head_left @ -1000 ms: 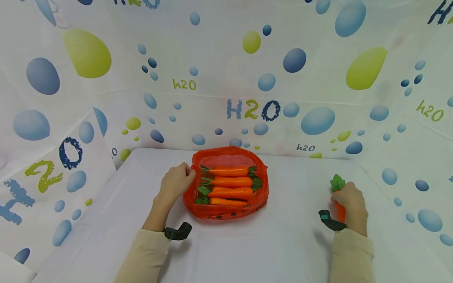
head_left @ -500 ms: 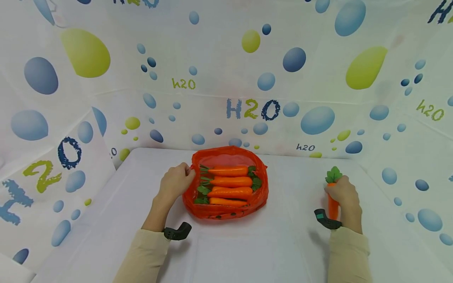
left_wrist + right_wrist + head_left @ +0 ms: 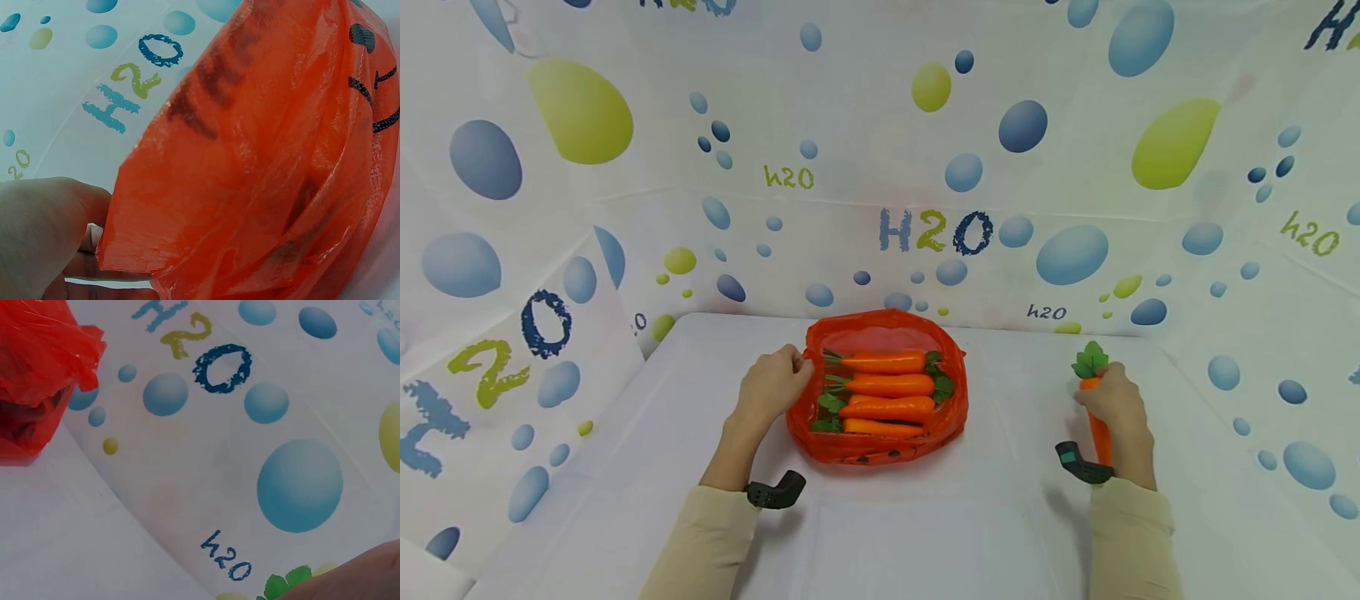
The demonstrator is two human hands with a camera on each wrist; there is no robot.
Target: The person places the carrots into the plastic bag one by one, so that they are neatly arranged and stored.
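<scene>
An open red plastic bag (image 3: 880, 332) lies mid-table with several orange carrots (image 3: 891, 386) with green tops in a stack inside. My left hand (image 3: 772, 385) pinches the bag's left rim between thumb and fingers; in the left wrist view the thumb (image 3: 56, 206) presses on the red film (image 3: 206, 187). To the right of the bag, my right hand (image 3: 1116, 404) grips a single carrot (image 3: 1100, 433), its leafy green top (image 3: 1090, 359) pointing away from me. In the right wrist view only the green leaves (image 3: 287, 581) and an edge of the hand show.
A white-covered table (image 3: 902, 533) carries the bag. Behind it stands a white backdrop (image 3: 850, 100) with blue and green drops and H2O lettering. Black wrist cameras (image 3: 777, 490) sit on both wrists.
My right hand has moved left and slightly away from me with the carrot, which shows more fully. The left hand and the bag have stayed put.
</scene>
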